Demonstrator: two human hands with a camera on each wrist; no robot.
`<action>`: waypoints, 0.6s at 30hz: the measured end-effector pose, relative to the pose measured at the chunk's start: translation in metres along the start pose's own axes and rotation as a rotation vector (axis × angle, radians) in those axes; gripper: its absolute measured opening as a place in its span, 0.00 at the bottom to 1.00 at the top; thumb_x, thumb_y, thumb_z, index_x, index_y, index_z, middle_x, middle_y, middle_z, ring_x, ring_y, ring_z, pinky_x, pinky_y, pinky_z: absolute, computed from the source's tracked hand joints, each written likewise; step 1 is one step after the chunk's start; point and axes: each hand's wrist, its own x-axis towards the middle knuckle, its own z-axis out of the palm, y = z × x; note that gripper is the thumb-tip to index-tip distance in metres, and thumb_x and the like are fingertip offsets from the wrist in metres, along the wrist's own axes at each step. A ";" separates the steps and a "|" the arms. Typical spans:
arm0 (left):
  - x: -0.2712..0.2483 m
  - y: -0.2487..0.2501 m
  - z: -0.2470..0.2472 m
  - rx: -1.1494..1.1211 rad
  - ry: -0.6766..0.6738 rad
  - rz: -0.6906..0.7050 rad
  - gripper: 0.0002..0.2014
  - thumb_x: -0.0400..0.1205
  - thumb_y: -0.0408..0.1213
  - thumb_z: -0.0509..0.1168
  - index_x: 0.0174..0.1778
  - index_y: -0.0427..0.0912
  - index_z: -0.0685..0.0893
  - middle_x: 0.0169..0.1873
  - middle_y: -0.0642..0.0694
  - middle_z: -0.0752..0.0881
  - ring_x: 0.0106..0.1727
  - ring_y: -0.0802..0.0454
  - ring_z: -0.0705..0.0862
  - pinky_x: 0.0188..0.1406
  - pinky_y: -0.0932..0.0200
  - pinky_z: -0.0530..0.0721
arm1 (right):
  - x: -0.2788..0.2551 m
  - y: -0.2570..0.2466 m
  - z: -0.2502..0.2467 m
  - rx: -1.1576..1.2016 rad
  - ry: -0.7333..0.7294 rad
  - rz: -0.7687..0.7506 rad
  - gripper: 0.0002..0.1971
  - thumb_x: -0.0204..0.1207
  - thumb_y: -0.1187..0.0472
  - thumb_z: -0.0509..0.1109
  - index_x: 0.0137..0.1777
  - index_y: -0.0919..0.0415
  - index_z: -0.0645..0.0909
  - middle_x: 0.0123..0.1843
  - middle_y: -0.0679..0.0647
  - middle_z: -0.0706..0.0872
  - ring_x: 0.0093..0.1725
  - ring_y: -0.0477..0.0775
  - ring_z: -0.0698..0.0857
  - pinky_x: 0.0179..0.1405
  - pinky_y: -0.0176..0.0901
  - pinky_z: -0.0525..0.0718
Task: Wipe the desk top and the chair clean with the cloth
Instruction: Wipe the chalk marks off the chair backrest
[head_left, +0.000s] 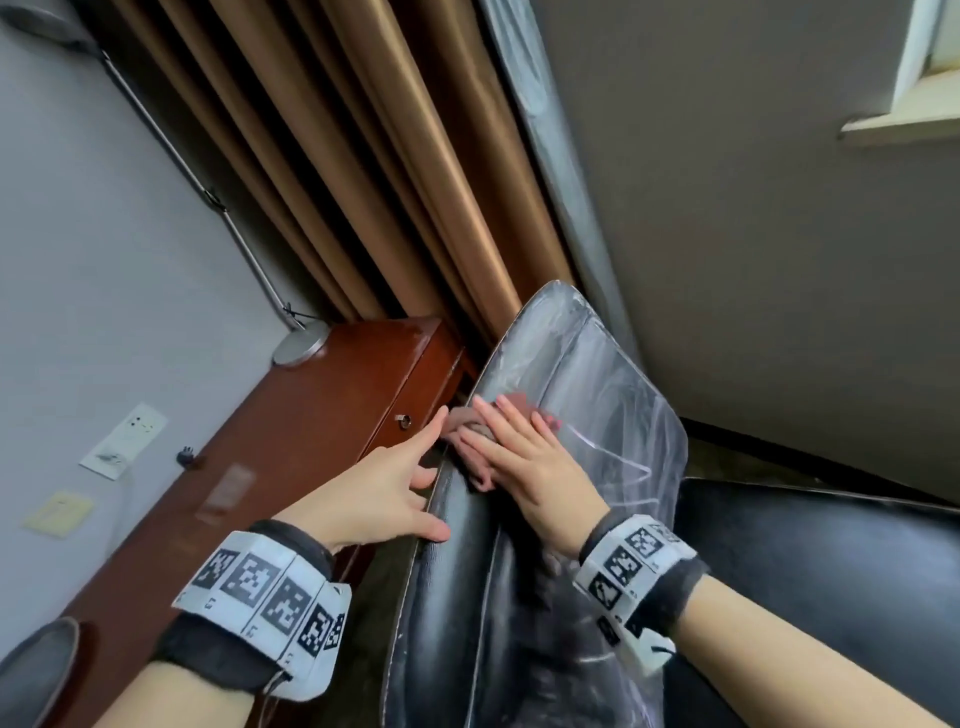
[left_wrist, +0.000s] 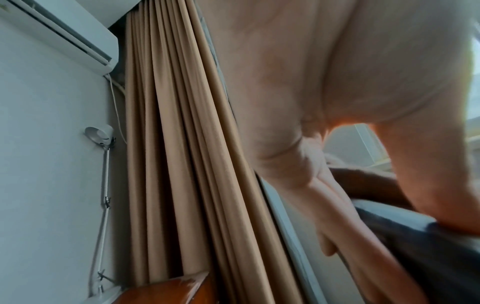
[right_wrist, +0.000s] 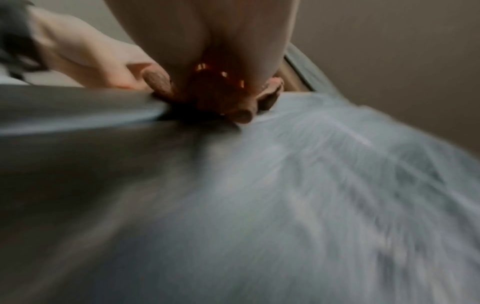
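Observation:
A black leather chair back (head_left: 613, 405) with a clear plastic film over it fills the middle. A pinkish-brown cloth (head_left: 467, 423) lies on its upper left part under my right hand (head_left: 514, 441), which presses it flat with straight fingers. In the blurred right wrist view, folds of the cloth (right_wrist: 271, 97) bulge out from under the right hand (right_wrist: 233, 41). My left hand (head_left: 400, 483) braces the chair back's left edge, thumb on the front face, fingers straight and spread. The reddish wooden desk (head_left: 311, 415) stands just left of the chair.
A round lamp base (head_left: 300, 343) sits on the desk's far corner against the grey wall. Tan curtains (head_left: 389, 182) hang behind the desk and chair. The chair's black seat (head_left: 831, 571) is at lower right. Wall sockets (head_left: 124, 441) sit left of the desk.

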 end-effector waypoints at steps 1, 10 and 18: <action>-0.001 0.003 0.000 -0.002 -0.012 -0.016 0.58 0.73 0.30 0.76 0.78 0.70 0.38 0.68 0.38 0.79 0.32 0.65 0.85 0.49 0.67 0.83 | 0.012 0.012 -0.005 -0.073 0.018 0.063 0.27 0.84 0.43 0.40 0.79 0.47 0.63 0.81 0.44 0.53 0.81 0.51 0.52 0.77 0.62 0.54; 0.035 0.040 -0.010 0.043 0.045 -0.033 0.60 0.71 0.27 0.77 0.81 0.60 0.37 0.71 0.46 0.77 0.66 0.52 0.81 0.70 0.61 0.74 | -0.015 0.019 0.011 0.059 0.006 -0.161 0.28 0.78 0.65 0.54 0.79 0.57 0.62 0.83 0.56 0.55 0.83 0.60 0.48 0.82 0.53 0.49; 0.076 0.071 -0.025 0.415 0.019 -0.096 0.64 0.67 0.36 0.81 0.80 0.65 0.34 0.51 0.36 0.79 0.50 0.44 0.82 0.63 0.47 0.81 | 0.073 0.112 -0.032 0.109 0.119 0.249 0.29 0.75 0.67 0.48 0.77 0.57 0.67 0.83 0.57 0.57 0.82 0.61 0.53 0.78 0.63 0.58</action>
